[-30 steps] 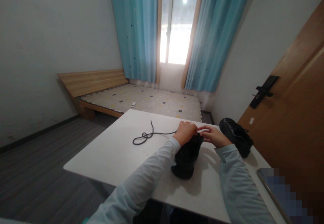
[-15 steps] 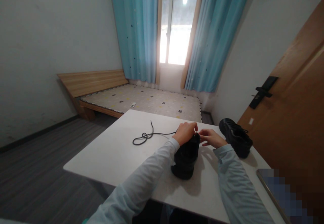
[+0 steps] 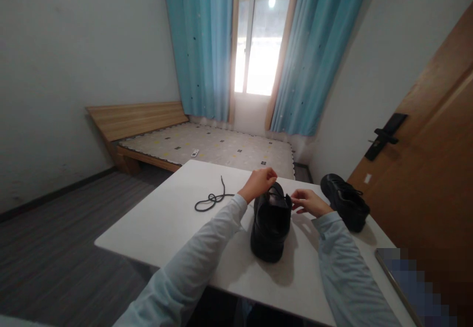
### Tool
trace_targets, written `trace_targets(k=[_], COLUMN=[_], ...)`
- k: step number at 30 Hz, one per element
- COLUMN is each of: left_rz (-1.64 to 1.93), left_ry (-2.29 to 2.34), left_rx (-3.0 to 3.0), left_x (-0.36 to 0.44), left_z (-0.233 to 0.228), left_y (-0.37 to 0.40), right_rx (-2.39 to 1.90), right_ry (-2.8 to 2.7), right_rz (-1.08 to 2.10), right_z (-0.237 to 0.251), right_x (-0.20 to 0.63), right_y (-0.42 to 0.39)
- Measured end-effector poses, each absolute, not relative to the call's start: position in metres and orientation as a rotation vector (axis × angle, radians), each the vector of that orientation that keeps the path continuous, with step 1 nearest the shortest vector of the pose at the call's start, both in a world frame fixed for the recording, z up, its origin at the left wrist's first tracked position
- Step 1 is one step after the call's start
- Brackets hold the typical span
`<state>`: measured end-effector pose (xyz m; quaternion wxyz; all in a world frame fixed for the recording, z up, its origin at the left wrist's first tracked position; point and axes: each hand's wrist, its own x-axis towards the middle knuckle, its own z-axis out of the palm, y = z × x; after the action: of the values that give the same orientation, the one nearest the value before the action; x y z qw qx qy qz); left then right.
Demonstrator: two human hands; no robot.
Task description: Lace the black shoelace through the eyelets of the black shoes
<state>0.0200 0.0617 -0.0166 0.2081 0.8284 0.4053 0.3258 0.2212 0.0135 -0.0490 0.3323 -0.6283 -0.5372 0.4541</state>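
Fingers of the left hand bunch together at the shoe's far end; those of the right hand curve loosely at its right edge.
The shoe sits right of centre on the table, heel near; whether either hand pinches anything cannot be told. Lace loops left; another shoe sits far right.

Bedroom, with bed and curtains

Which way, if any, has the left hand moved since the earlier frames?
Yes. Against the white table, the left hand has shifted leftward and slightly toward its far edge.
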Motion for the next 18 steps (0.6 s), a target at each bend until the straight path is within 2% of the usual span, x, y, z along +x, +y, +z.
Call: trace_targets(k=[6,11,18], left_rz=[0.715,0.587,0.589], left_ry=[1.243,1.157,1.111], left_rx=[2.3,2.231,2.269], left_x=[-0.01,-0.026,-0.052], left_z=[-0.027,-0.049,-0.061], left_y=[0.067,0.069,0.073], right_rx=[-1.627,-1.6,-1.527], right_ry=[-1.412,-1.386,-1.246], right_rz=[1.19,1.18,1.08], right_z=[-0.052,-0.055,-0.048], right_x=[0.223,0.229,0.245], right_y=[0.016,0.017,0.013])
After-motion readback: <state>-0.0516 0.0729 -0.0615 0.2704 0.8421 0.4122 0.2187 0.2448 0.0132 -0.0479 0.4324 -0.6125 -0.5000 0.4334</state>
